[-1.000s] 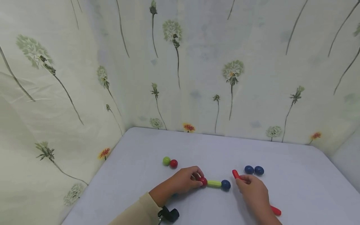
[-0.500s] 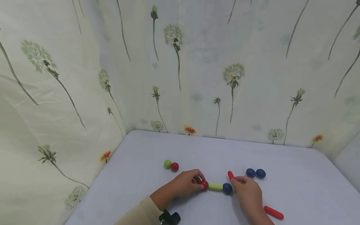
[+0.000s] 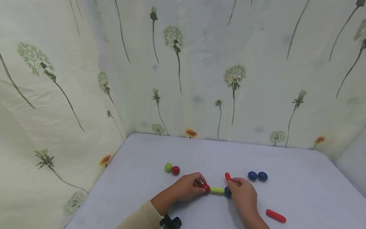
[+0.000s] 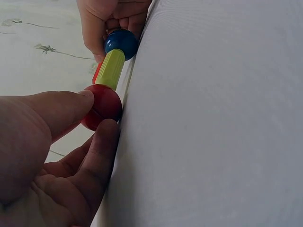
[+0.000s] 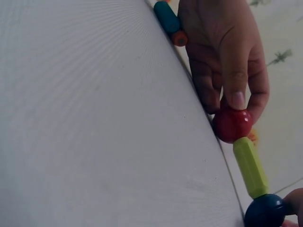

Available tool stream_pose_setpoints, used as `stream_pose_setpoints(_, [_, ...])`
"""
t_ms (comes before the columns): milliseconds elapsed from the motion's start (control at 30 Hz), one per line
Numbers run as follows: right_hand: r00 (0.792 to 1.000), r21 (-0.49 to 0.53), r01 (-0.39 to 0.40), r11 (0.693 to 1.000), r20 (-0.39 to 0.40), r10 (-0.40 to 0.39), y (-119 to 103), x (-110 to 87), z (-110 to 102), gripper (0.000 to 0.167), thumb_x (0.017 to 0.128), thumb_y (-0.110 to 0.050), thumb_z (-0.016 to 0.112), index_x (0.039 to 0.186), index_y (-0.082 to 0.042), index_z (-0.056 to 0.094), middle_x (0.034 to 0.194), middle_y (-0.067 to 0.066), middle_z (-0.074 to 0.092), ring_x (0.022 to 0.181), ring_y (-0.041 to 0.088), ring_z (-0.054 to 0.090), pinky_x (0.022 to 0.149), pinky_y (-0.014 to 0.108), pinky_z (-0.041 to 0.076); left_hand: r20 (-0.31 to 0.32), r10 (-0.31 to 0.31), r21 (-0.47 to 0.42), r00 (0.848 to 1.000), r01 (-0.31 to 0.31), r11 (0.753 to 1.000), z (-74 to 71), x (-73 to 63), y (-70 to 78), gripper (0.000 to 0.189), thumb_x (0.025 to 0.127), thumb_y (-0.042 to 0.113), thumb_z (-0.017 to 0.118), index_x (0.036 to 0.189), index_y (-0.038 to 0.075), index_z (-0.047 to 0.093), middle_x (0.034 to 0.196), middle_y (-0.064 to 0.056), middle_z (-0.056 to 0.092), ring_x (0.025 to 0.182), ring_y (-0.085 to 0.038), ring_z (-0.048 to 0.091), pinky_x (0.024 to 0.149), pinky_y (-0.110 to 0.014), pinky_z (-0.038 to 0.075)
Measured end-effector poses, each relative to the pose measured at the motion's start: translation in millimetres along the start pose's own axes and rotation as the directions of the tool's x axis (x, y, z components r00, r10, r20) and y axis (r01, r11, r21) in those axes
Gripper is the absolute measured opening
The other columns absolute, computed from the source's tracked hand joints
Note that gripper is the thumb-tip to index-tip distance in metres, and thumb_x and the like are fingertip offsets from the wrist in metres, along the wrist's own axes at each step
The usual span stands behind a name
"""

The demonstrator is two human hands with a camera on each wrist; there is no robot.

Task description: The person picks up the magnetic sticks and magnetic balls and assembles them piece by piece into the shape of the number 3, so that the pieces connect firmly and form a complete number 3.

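My left hand (image 3: 187, 186) pinches a glossy red ball (image 3: 206, 189) between thumb and fingertips. A ridged yellow-green stick (image 3: 217, 190) runs from that ball to a dark blue ball (image 3: 227, 192), joining the two in one line on the table. On the right, my right hand (image 3: 243, 194) holds a short red stick (image 3: 227, 176) between thumb and index finger, its far end sticking out beyond the fingers. In the right wrist view, a part of my right hand (image 5: 294, 203) is against the blue ball (image 5: 265, 211). The red stick's near end is hidden by the hand.
Behind my left hand sit a green ball (image 3: 168, 167) and another red ball (image 3: 175, 170). Two blue balls (image 3: 262, 176) lie at the back right, and a second red stick (image 3: 275, 216) at the front right. Teal (image 5: 166, 17) and orange (image 5: 179, 38) pieces lie beside my left hand.
My right hand has moved left with the red stick, from beside the blue ball to right against it. My left hand stays on the red ball.
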State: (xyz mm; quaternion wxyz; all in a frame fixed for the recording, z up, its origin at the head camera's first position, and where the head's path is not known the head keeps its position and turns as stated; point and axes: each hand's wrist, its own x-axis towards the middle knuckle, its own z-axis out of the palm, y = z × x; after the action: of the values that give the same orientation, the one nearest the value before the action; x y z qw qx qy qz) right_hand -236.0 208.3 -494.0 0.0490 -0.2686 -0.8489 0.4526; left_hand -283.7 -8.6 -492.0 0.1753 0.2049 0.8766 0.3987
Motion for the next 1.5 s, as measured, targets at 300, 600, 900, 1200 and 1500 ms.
stream_pose_setpoints(300, [0.999, -0.016, 0.047, 0.999, -0.016, -0.048, 1, 1.5, 4, 0.035, 0.100, -0.026, 0.069, 0.126, -0.003, 0.066, 0.108, 0.016, 0.071, 0.091, 0.027, 0.066, 0.066, 0.030, 0.058, -0.008, 0.003, 0.001, 1.000, -0.003, 1.000, -0.7, -0.3, -0.4, 0.021, 0.094, 0.021, 0.079, 0.106, 0.031, 0.065, 0.100, 0.014, 0.068, 0.091, -0.005, 0.063, 0.089, -0.035, 0.057])
stream_pose_setpoints(600, [0.999, -0.032, 0.013, 0.999, 0.046, -0.011, 5, -1.3, 3, 0.042, 0.098, -0.025, 0.071, 0.130, 0.000, 0.061, 0.112, 0.021, 0.069, 0.094, 0.029, 0.067, 0.068, 0.031, 0.060, 0.011, -0.002, 0.002, 1.000, 0.002, 1.000, 4.9, -2.6, -5.1, 0.021, 0.093, 0.020, 0.080, 0.104, 0.031, 0.066, 0.099, 0.014, 0.069, 0.089, -0.005, 0.063, 0.089, -0.035, 0.056])
stream_pose_setpoints(900, [0.999, -0.025, 0.019, 1.000, 0.050, -0.018, 1, 1.6, -2, 0.045, 0.099, -0.026, 0.070, 0.134, 0.000, 0.062, 0.116, 0.021, 0.068, 0.101, 0.031, 0.066, 0.073, 0.033, 0.061, 0.001, 0.014, 0.017, 1.000, -0.014, 1.000, 3.2, -1.3, -2.8, 0.021, 0.094, 0.020, 0.079, 0.105, 0.031, 0.065, 0.100, 0.014, 0.069, 0.091, -0.004, 0.063, 0.089, -0.034, 0.057])
stream_pose_setpoints(1200, [0.995, -0.038, 0.032, 0.999, 0.100, -0.028, 3, 4.4, -6, 0.045, 0.099, -0.027, 0.069, 0.136, 0.000, 0.063, 0.116, 0.020, 0.067, 0.099, 0.030, 0.064, 0.073, 0.032, 0.059, 0.002, 0.006, 0.014, 1.000, -0.006, 1.000, 3.2, -2.6, 0.3, 0.021, 0.094, 0.019, 0.079, 0.104, 0.030, 0.065, 0.100, 0.013, 0.069, 0.091, -0.005, 0.063, 0.089, -0.034, 0.057])
stream_pose_setpoints(1500, [0.989, -0.044, 0.050, 0.998, 0.139, -0.044, 3, 6.6, -9, 0.046, 0.100, -0.029, 0.067, 0.137, -0.002, 0.061, 0.117, 0.019, 0.068, 0.101, 0.029, 0.064, 0.073, 0.032, 0.058, -0.001, 0.000, 0.012, 1.000, 0.000, 1.000, 3.5, -2.3, 0.4, 0.021, 0.094, 0.019, 0.080, 0.104, 0.031, 0.065, 0.102, 0.013, 0.069, 0.091, -0.005, 0.063, 0.089, -0.034, 0.058])
